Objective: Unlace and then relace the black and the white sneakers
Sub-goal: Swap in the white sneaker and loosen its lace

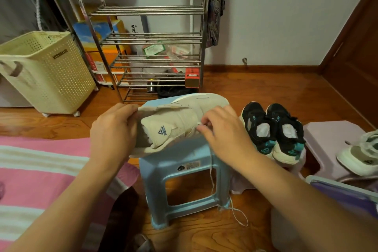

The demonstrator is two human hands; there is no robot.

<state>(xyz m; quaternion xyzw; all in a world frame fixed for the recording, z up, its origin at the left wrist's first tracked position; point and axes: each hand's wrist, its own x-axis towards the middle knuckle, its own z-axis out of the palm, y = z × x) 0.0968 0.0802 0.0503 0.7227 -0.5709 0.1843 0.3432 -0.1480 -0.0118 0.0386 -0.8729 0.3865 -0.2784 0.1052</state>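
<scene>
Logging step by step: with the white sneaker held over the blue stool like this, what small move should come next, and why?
Probably draw the lace further through the eyelet. The left hand grips the heel of the white sneaker, steadying it over the blue stool. The right hand pinches the lace at the eyelets, and the rest hangs slack to the floor.

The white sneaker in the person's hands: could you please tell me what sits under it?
Under the white sneaker stands a light blue plastic stool; a loose white lace hangs down past its front. The stool's top is mostly covered by the sneaker and both hands, so anything lying there cannot be seen.
</scene>
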